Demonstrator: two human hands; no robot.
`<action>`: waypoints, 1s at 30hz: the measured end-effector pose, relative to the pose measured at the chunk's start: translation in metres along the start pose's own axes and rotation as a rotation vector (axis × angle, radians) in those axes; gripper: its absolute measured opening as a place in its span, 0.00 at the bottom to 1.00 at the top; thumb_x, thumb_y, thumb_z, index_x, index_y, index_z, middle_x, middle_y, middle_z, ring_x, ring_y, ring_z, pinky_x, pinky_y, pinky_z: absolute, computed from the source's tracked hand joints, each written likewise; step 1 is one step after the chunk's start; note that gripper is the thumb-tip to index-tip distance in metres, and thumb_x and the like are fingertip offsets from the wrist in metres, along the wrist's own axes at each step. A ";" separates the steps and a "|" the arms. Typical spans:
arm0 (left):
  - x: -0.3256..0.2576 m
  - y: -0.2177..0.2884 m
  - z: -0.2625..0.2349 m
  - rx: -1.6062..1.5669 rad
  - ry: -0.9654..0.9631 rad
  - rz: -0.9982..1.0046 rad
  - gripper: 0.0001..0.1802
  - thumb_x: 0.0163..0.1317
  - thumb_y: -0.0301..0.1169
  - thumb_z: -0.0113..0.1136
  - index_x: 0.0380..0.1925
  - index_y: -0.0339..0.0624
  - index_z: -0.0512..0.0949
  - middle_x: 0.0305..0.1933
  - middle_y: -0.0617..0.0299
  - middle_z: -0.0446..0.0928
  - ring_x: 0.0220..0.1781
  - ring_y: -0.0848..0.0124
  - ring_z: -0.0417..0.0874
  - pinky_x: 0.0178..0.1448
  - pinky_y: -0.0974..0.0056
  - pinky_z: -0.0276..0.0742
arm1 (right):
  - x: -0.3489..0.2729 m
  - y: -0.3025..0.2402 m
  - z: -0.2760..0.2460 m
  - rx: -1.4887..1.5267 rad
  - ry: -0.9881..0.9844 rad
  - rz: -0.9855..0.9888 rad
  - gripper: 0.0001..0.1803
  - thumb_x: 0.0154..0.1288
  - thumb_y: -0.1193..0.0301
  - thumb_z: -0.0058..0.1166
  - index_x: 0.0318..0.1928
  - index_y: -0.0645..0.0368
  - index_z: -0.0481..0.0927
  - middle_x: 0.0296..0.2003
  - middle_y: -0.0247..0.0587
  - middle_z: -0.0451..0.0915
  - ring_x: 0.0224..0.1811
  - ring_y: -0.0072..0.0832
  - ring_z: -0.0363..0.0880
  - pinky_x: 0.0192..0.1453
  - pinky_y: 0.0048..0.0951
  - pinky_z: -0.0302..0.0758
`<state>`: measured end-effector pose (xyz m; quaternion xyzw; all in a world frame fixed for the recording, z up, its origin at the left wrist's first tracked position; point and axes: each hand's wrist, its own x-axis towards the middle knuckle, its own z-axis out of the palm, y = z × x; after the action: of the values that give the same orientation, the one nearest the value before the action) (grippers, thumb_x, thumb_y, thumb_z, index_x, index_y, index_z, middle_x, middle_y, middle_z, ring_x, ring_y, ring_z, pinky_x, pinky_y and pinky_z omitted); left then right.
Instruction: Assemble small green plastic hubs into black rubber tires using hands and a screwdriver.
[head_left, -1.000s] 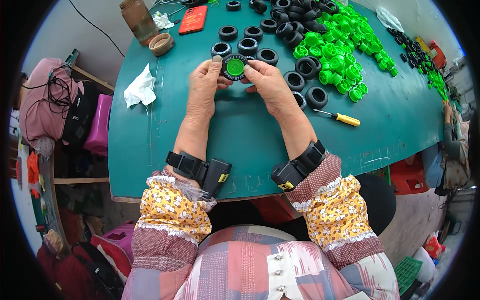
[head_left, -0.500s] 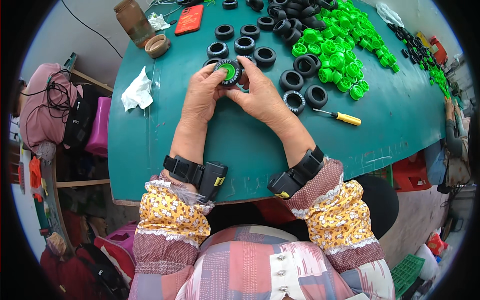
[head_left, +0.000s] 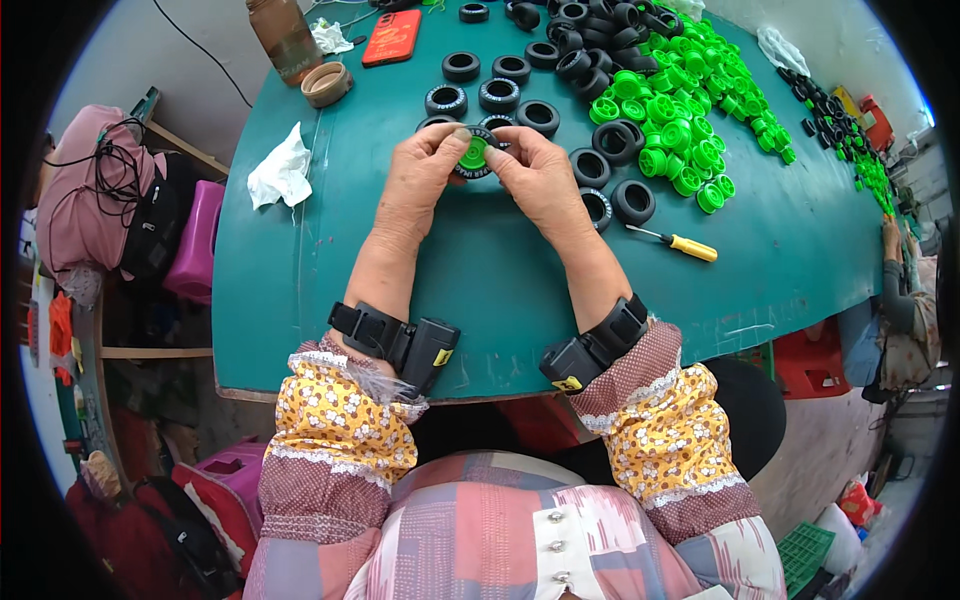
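Observation:
Between my two hands is a small black toy tyre (head_left: 481,173) with a green wheel hub (head_left: 473,155) seated in its middle. My left hand (head_left: 415,178) grips its left side, the thumb near the hub's upper edge. From the right, my right hand (head_left: 541,182) closes on the same tyre, its thumb against the hub; the other fingertips are mostly hidden behind. Just beyond my hands, several loose black tyres (head_left: 499,95) lie on the green table (head_left: 480,300). More tyres (head_left: 633,202) rest to the right of my right hand.
A heap of green wheel hubs (head_left: 680,120) and a pile of black tyres (head_left: 610,35) stand at the far right. Nearer lies a yellow-handled screwdriver (head_left: 690,247). On the left are a crumpled tissue (head_left: 280,168), a brown bottle (head_left: 283,42), its cap (head_left: 326,85) and a red phone (head_left: 392,38).
My right thumb has come over onto the green hub, and the fingers have drawn in closer. The tyre has shifted slightly right and tilted. The whole view has shifted a little.

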<state>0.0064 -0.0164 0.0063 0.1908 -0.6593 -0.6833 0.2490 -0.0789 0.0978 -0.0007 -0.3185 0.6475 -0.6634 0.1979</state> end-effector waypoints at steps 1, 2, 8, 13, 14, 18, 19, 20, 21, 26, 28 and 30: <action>0.001 0.000 -0.001 -0.069 0.014 -0.009 0.15 0.58 0.36 0.54 0.40 0.36 0.75 0.33 0.63 0.76 0.33 0.77 0.76 0.33 0.74 0.73 | 0.000 -0.001 0.001 -0.003 -0.001 -0.003 0.14 0.54 0.72 0.55 0.41 0.67 0.74 0.21 0.31 0.73 0.22 0.15 0.67 0.24 0.19 0.66; 0.001 -0.001 -0.001 -0.139 0.027 -0.017 0.15 0.58 0.35 0.55 0.40 0.35 0.75 0.34 0.63 0.77 0.34 0.77 0.76 0.33 0.73 0.73 | -0.001 -0.003 0.002 -0.046 0.005 -0.010 0.14 0.54 0.72 0.55 0.40 0.67 0.74 0.23 0.32 0.74 0.23 0.14 0.67 0.25 0.19 0.66; 0.003 -0.003 -0.010 -0.386 -0.129 -0.085 0.14 0.57 0.31 0.55 0.40 0.33 0.74 0.34 0.60 0.77 0.34 0.75 0.78 0.34 0.73 0.74 | -0.005 -0.007 0.004 0.143 -0.066 0.099 0.15 0.59 0.66 0.52 0.39 0.66 0.74 0.27 0.34 0.76 0.25 0.16 0.71 0.27 0.18 0.67; 0.002 -0.002 -0.014 -0.329 -0.150 -0.132 0.13 0.56 0.31 0.56 0.39 0.33 0.74 0.32 0.60 0.77 0.29 0.75 0.79 0.35 0.74 0.74 | -0.004 -0.009 0.002 0.275 -0.051 0.190 0.16 0.62 0.63 0.48 0.41 0.64 0.73 0.27 0.33 0.76 0.27 0.18 0.72 0.27 0.18 0.68; 0.001 -0.001 -0.012 -0.292 -0.142 -0.124 0.13 0.56 0.31 0.56 0.39 0.33 0.74 0.31 0.60 0.77 0.28 0.76 0.79 0.35 0.74 0.74 | -0.004 -0.008 0.003 0.271 -0.056 0.191 0.16 0.62 0.63 0.48 0.41 0.64 0.73 0.27 0.33 0.76 0.27 0.18 0.72 0.27 0.18 0.68; -0.001 0.002 -0.006 -0.271 -0.098 -0.072 0.13 0.57 0.33 0.55 0.37 0.34 0.76 0.30 0.61 0.77 0.28 0.77 0.78 0.33 0.75 0.73 | -0.003 -0.003 0.008 0.048 -0.022 0.034 0.15 0.61 0.65 0.49 0.41 0.65 0.73 0.27 0.33 0.75 0.26 0.16 0.71 0.27 0.18 0.68; -0.002 0.003 -0.004 -0.249 -0.076 -0.064 0.12 0.57 0.33 0.55 0.35 0.35 0.76 0.30 0.62 0.77 0.27 0.77 0.78 0.32 0.75 0.72 | -0.003 -0.001 0.008 -0.027 0.003 -0.030 0.15 0.61 0.65 0.49 0.41 0.65 0.73 0.26 0.32 0.75 0.26 0.16 0.70 0.27 0.17 0.67; -0.002 0.003 -0.003 -0.227 -0.054 -0.057 0.12 0.57 0.34 0.55 0.34 0.36 0.77 0.29 0.62 0.77 0.27 0.77 0.77 0.31 0.75 0.71 | -0.002 0.000 0.007 -0.029 0.000 -0.031 0.15 0.61 0.65 0.49 0.41 0.65 0.73 0.26 0.32 0.75 0.26 0.16 0.70 0.27 0.17 0.67; -0.001 0.002 -0.004 -0.228 -0.051 -0.055 0.12 0.57 0.34 0.55 0.34 0.36 0.77 0.29 0.62 0.77 0.27 0.77 0.77 0.31 0.75 0.71 | -0.003 0.000 0.007 -0.012 -0.026 -0.013 0.15 0.61 0.66 0.49 0.41 0.66 0.73 0.26 0.32 0.75 0.25 0.16 0.69 0.27 0.18 0.67; 0.001 -0.003 -0.008 -0.226 -0.122 -0.032 0.13 0.59 0.37 0.54 0.29 0.37 0.77 0.26 0.62 0.77 0.25 0.77 0.76 0.30 0.75 0.72 | -0.002 -0.003 0.005 -0.065 -0.098 0.060 0.15 0.63 0.65 0.47 0.44 0.64 0.72 0.32 0.33 0.75 0.33 0.18 0.73 0.36 0.19 0.69; 0.001 -0.003 -0.007 -0.240 -0.144 -0.030 0.14 0.59 0.38 0.54 0.32 0.37 0.76 0.28 0.62 0.77 0.26 0.76 0.77 0.31 0.74 0.73 | -0.004 -0.006 0.009 0.065 -0.023 0.038 0.14 0.63 0.66 0.47 0.43 0.64 0.73 0.31 0.32 0.75 0.32 0.17 0.71 0.36 0.19 0.69; 0.000 -0.004 -0.008 -0.254 -0.161 -0.026 0.15 0.60 0.39 0.53 0.34 0.36 0.76 0.29 0.61 0.76 0.26 0.76 0.77 0.32 0.74 0.74 | -0.005 -0.003 0.009 0.012 -0.007 -0.008 0.14 0.63 0.66 0.47 0.42 0.64 0.74 0.30 0.32 0.75 0.31 0.17 0.71 0.36 0.19 0.68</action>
<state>0.0109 -0.0234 0.0022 0.1107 -0.5831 -0.7773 0.2086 -0.0690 0.0945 0.0008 -0.3223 0.6414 -0.6671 0.1994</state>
